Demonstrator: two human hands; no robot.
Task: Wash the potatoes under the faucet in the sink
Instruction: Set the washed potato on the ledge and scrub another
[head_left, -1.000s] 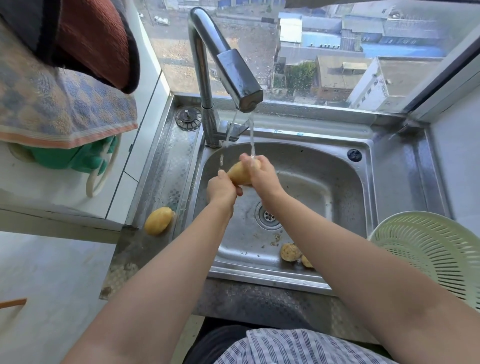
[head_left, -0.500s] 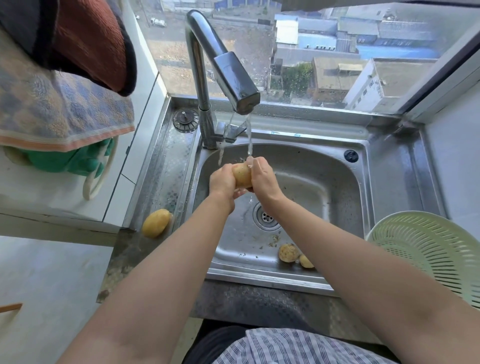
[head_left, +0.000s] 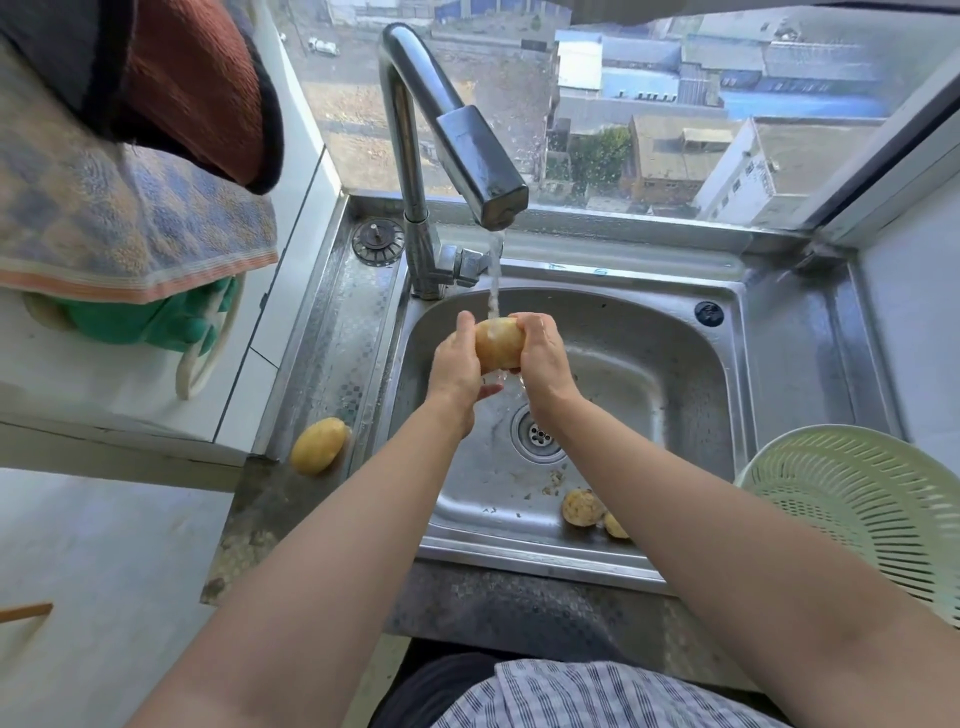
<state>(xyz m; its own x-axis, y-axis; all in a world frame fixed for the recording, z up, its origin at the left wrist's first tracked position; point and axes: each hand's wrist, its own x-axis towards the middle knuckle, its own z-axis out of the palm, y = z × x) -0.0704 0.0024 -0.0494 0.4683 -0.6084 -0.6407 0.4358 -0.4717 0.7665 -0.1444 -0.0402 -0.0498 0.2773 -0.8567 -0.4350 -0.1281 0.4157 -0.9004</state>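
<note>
Nearest, at the right, a pale green colander (head_left: 852, 514) sits on the tabletop (head_left: 519, 608) beside the sink (head_left: 675, 415); as far as its visible part shows, nothing is in it. Just beyond the near rim, two small potatoes (head_left: 584, 508) lie touching on the basin floor by the front wall, with bits of dirt or peel scattered toward the drain (head_left: 538, 434). They look unwashed, as does a third potato (head_left: 318, 445) lying outside the basin on the left ledge.

Farther in, over the basin, the left hand (head_left: 456, 364) and right hand (head_left: 543, 358) are closed around a potato (head_left: 498, 343) from either side, fingers wrapped about its ends, with its top bare. The stream from the faucet (head_left: 452, 135) lands squarely on that bare top.

To do this well, I would turn the potato slowly under the stream so that every face meets the water, and rub with the thumbs where soil clings. Wet skin is probably slippery, so hold it low over the basin and keep one hand cupped beneath. The colander seems the likely place for washed ones.
</note>
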